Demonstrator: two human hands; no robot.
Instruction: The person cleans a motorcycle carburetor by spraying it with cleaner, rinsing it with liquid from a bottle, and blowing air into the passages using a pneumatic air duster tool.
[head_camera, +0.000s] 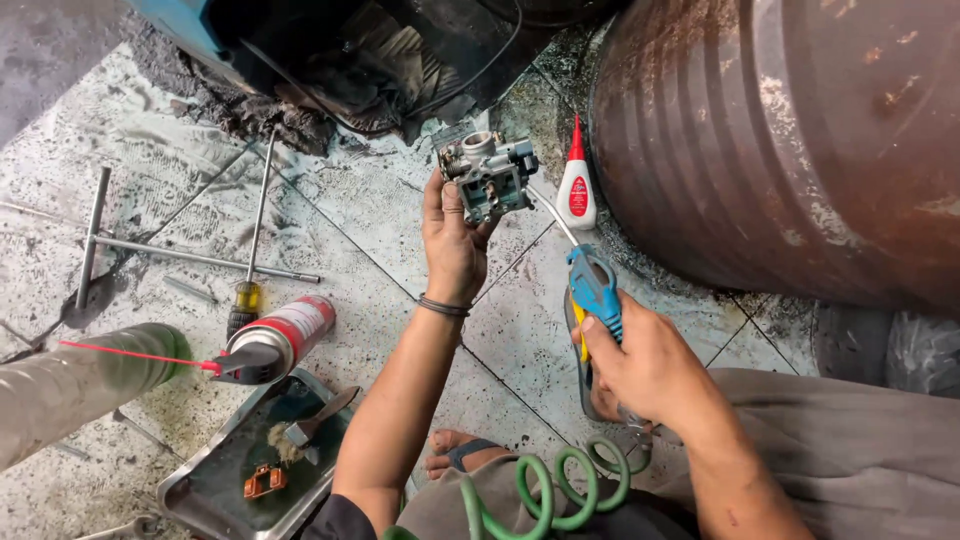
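My left hand (452, 243) grips a small grey metal carburetor (488, 175) and holds it up over the tiled floor. My right hand (640, 365) is wrapped around a blue air blow gun (594, 288) with a yellow trigger. The gun's thin metal nozzle (553, 214) points up and left, ending just beside the carburetor. A green coiled hose (545, 490) runs from the gun down across my lap. My foot in a sandal (462, 455) shows between my arms.
A rusty brown drum (790, 140) fills the upper right. Beside it stands a small white bottle with a red tip (576, 185). A red spray can (280, 338), a metal tray (190, 490) with a brush, a T-handle wrench (150, 250) and a screwdriver (255, 235) lie to the left.
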